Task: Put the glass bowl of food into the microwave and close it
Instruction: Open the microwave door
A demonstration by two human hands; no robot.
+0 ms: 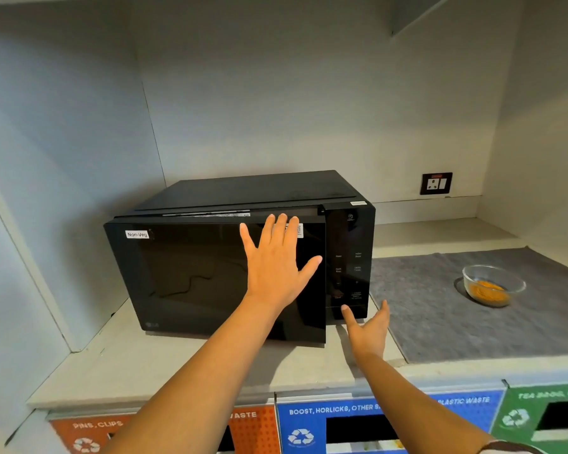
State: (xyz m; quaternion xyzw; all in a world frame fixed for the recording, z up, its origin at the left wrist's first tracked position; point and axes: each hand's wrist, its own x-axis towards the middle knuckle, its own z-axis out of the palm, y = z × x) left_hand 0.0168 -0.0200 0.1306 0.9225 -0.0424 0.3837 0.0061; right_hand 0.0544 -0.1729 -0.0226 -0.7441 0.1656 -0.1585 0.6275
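The left hand (pixel 274 263) lies flat on the microwave (pixel 230 257) door, fingers spread, holding nothing. The right hand (pixel 368 329), open and empty, presses the release. The glass bowl (pixel 492 285) sits at three o'clock on the table (pixel 177 365); the flat palm could block the door's swing.

I read a white "Non-Veg" sticker (pixel 137 234) on the microwave (pixel 210 283) door's upper left. Below the microwave, bin labels (pixel 333 410) say "PINS, CLIPS", "BOOST, HORLICKS, OTHER", "PLASTIC WASTE".

Shared office pantry.
A microwave (pixel 236 257) labelled "Non-Veg" sits mid-frame in a counter (pixel 164 371) alcove; along the bottom edge, labelled recycling bins (pixel 341 424) for plastic waste, pins and clips.
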